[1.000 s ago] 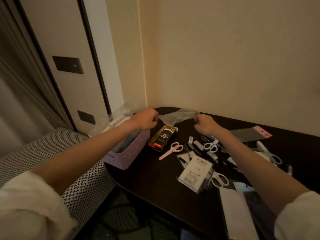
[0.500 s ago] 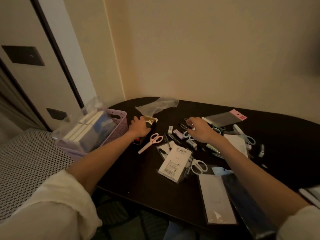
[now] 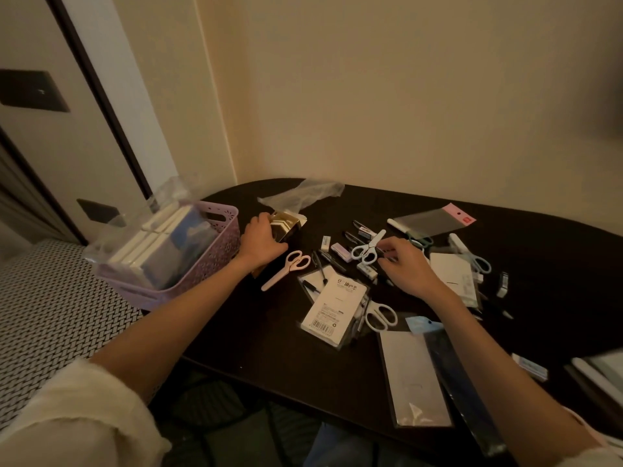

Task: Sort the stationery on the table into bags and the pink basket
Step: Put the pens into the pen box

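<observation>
Starting nearest the person, at about five o'clock on the dark table (image 3: pixel 256 338), a flat clear sleeve (image 3: pixel 413 375) and a long dark packet (image 3: pixel 462 392) are lying edge to edge; both look thin, light and slippery, so sliding one toward the table edge and pinching a corner seems the surer way to lift it. Just beyond them, near the centre, a white barcoded packet (image 3: pixel 333 306) is resting beside white scissors (image 3: pixel 380 316); the packet looks stiff enough to take by its long sides, and the scissors are best taken by the handle loops or closed blades. Further out at about two o'clock, the right hand (image 3: pixel 406 267) is hovering over a cluster of erasers and pens, its fingers curled loosely downward with thumb and fingertips drawing close, though I cannot tell whether they are pinching anything. The light-blue scissors (image 3: pixel 367 248) are lying just beside those fingertips. At about ten o'clock the left hand (image 3: pixel 261 242) is gripping a gold-and-black box (image 3: pixel 286 225), fingers wrapped around its near side; it looks rigid, light cardboard that should tolerate a firm squeeze. The pink scissors (image 3: pixel 288 267) are lying just right of that wrist. At nine o'clock the pink basket (image 3: pixel 199 264) is sitting at the table's edge, already holding bagged white items. Farthest away, at twelve o'clock, a crumpled clear bag (image 3: pixel 303 195) is lying limp, needing two hands to open.
</observation>
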Action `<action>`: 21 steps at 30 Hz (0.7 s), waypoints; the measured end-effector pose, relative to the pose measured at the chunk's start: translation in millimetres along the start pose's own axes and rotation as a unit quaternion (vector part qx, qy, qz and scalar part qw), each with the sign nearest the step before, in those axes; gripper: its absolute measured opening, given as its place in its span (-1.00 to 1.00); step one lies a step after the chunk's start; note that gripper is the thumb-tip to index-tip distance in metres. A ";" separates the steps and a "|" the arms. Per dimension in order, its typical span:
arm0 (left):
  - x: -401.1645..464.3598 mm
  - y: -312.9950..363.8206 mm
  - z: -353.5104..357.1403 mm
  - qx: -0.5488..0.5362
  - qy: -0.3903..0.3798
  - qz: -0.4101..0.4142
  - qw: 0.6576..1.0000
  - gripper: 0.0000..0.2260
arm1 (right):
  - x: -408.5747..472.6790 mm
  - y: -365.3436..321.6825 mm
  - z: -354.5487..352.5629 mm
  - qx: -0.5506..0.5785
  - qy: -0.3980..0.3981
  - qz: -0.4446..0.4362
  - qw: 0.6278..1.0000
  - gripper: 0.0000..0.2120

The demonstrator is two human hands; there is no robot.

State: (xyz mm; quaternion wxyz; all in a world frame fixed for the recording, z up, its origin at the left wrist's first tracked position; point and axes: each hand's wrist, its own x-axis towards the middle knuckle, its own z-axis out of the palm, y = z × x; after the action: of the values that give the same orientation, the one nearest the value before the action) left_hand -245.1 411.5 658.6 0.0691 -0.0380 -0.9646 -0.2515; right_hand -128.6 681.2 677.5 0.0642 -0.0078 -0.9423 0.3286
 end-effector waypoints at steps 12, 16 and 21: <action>-74.1 4.6 -25.8 -0.037 0.066 0.068 0.995 -0.23 | -30.1 -9.1 18.1 -0.005 -0.024 -0.033 0.999 -0.66; -84.9 -3.3 -28.2 -0.096 0.075 0.047 0.991 -0.26 | -23.2 -34.5 39.4 -0.040 -0.048 -0.116 0.991 -0.74; -91.1 -6.0 -30.4 -0.159 0.094 0.029 0.982 -0.29 | 0.1 -63.4 71.9 -0.157 -0.069 -0.157 0.973 -0.72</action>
State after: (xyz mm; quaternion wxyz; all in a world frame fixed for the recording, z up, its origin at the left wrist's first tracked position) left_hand -152.4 387.9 668.1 0.1595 -0.0531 -0.9002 -0.4017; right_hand -136.0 587.0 661.0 0.0477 0.1535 -0.9735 0.1625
